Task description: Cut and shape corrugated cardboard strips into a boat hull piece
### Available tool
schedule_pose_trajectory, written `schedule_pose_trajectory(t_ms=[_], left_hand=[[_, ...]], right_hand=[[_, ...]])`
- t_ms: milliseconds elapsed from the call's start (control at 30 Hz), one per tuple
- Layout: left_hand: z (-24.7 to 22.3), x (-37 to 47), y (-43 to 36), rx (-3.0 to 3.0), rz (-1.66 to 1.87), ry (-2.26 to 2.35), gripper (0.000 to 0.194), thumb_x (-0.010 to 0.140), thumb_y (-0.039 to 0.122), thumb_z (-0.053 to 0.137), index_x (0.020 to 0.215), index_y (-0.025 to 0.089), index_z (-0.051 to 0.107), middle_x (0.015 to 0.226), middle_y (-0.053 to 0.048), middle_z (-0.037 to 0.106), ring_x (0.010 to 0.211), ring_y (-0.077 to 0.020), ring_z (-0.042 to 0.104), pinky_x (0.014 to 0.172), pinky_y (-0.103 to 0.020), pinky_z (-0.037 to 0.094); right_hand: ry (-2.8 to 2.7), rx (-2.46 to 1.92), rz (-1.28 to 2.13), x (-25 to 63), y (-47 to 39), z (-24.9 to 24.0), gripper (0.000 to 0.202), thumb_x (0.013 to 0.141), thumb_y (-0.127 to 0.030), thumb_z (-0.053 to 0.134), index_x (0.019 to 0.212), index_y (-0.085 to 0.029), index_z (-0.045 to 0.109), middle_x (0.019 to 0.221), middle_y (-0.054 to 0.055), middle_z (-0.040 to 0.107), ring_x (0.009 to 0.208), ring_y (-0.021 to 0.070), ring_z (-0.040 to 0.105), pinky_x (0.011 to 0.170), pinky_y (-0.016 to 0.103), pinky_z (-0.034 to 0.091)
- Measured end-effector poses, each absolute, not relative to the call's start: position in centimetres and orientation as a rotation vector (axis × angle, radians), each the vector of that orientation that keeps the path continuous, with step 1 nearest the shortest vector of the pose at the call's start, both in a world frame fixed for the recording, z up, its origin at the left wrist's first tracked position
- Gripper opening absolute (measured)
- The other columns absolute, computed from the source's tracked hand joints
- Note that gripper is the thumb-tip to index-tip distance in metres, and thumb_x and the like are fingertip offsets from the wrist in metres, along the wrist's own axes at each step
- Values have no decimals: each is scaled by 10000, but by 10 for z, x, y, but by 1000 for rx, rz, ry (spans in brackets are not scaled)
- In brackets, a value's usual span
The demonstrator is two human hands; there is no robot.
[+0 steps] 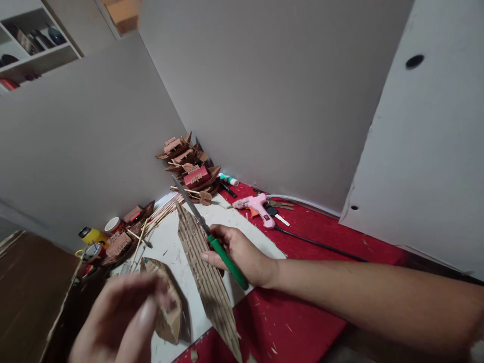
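My right hand [242, 254] holds green-handled scissors [223, 254], their blades pointing up and to the left. The same hand has its thumb on a long strip of corrugated cardboard [206, 282] with a pointed far end. Low on the left, my left hand [124, 317] is raised near the camera and blurred by motion, its fingers curled; whether anything is between them is hard to make out. Partly behind it lies a boat-shaped cardboard piece [170, 315] on the white board [221, 217].
Several small model boats [194, 176] stand by the wall. A pink glue gun [259, 206] with its black cord lies on the red tabletop [321, 244]. Thin sticks [162, 217], cups [112, 225] and a yellow bottle [93, 235] are at left, beside a brown box [34, 297].
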State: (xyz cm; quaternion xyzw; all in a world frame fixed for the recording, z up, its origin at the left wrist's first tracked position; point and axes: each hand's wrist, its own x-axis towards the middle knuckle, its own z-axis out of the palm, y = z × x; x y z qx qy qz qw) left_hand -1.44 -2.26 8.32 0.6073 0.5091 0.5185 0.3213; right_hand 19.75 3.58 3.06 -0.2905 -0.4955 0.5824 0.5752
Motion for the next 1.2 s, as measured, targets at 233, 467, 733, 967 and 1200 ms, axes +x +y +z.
schedule_pose_trajectory(t_ms=[233, 467, 733, 967, 1200], left_hand=[[73, 41, 27, 1400, 1038, 1210, 227, 698, 318, 740, 825, 144, 668, 710, -5, 633, 588, -77, 516, 503, -159, 420], [86, 11, 39, 1113, 1447, 1238, 207, 605, 222, 762, 768, 154, 654, 645, 31, 647, 522, -73, 559, 480, -145, 431], [102, 4, 37, 1214, 1362, 1266, 305, 696, 274, 681, 963, 174, 574, 777, -19, 726, 482, -120, 622, 417, -199, 491], [95, 2, 42, 1159, 1246, 1237, 308, 693, 228, 670, 970, 156, 557, 795, -44, 737, 487, -117, 628, 404, -189, 493], [84, -15, 25, 1058, 1195, 1305, 258, 694, 171, 655, 940, 136, 587, 793, -59, 735, 457, -123, 622, 363, -198, 498]], right_hand=[[-1222, -658, 1406, 194, 32, 30, 349, 635, -313, 773, 810, -169, 507, 723, -43, 534, 639, 99, 500, 627, 223, 431], [-1700, -1305, 872, 206, 57, 29, 234, 802, -393, 571, 801, -163, 534, 705, 7, 594, 610, 123, 541, 542, 214, 393], [-2112, -1601, 365, 218, 75, 8, 131, 721, -192, 595, 817, -120, 649, 851, 151, 675, 805, 260, 625, 688, 303, 422], [-2236, -1500, 221, 216, 69, 18, 276, 880, -249, 489, 1069, -97, 619, 1091, 171, 623, 1074, 273, 538, 912, 375, 410], [-2569, -1152, 608, 209, -1, -3, 756, 868, -535, 473, 1412, -26, 342, 1466, 238, 298, 1374, 332, 252, 1115, 482, 238]])
